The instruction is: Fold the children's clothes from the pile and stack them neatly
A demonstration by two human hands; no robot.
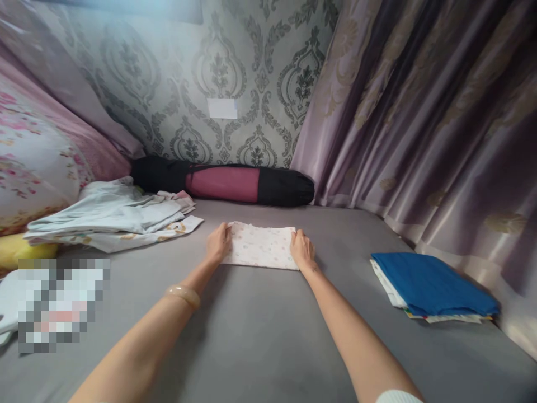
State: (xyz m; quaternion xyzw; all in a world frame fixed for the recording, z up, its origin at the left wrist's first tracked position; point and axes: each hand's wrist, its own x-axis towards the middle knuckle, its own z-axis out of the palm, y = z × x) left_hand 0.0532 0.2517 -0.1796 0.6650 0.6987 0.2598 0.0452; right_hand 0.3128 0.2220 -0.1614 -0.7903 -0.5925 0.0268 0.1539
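Note:
A white cloth with a small faint print (262, 246), folded into a rectangle, is stretched between my hands just over the grey sheet. My left hand (218, 243) grips its left edge, fingers closed. On the opposite edge, my right hand (302, 248) pinches the cloth near its upper right corner. The cloth's far edge is slightly ruffled, and its near edge runs fairly straight. I cannot tell what kind of garment or cloth it is.
Loose pale clothes (121, 210) lie in a heap at the left. A folded blue cloth (434, 284) tops a stack at the right. Along the wall rests a black and maroon roll bag (222, 183). Purple curtains (403, 112) hang at the right. A blurred patch (62, 305) covers something lower left.

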